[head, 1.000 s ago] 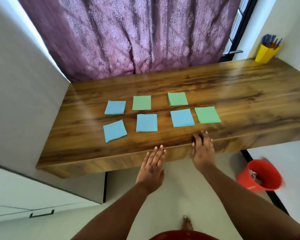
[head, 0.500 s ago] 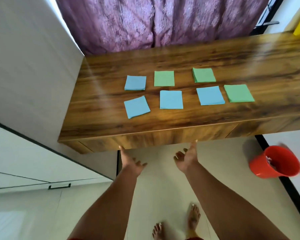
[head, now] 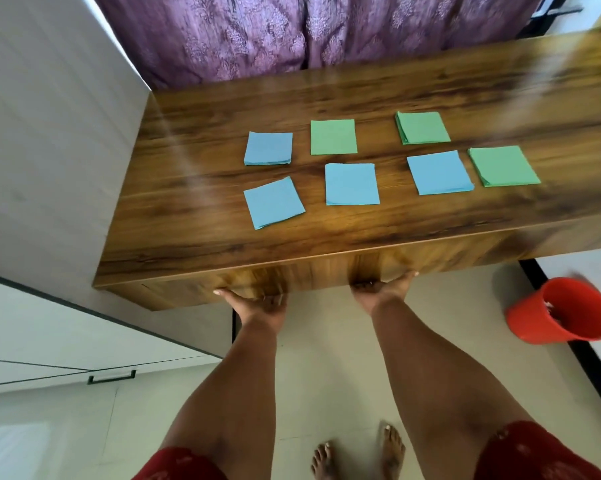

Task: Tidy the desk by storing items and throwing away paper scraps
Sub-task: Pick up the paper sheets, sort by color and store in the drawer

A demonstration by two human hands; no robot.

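Several square paper stacks lie on the wooden desk [head: 223,109]: blue ones [head: 268,148], [head: 273,202], [head: 352,184], [head: 439,172] and green ones [head: 333,136], [head: 423,128], [head: 503,166]. My left hand [head: 257,303] and my right hand [head: 378,289] are palm-up at the lower edge of the desk's front panel [head: 313,275], which looks like a drawer front. Their fingers hook under that edge and are hidden; only the thumbs show. A red bin [head: 562,310] with paper scraps inside stands on the floor to the right.
A white cabinet [head: 49,150] stands against the desk's left end, with a low drawer handle [head: 111,377]. A purple curtain [head: 292,29] hangs behind the desk. My bare feet [head: 358,452] are on the tiled floor below.
Both hands dropped from the desk's top edge, turned palm-up, and rose to hook under the front panel's lower edge. The view tilted downward.
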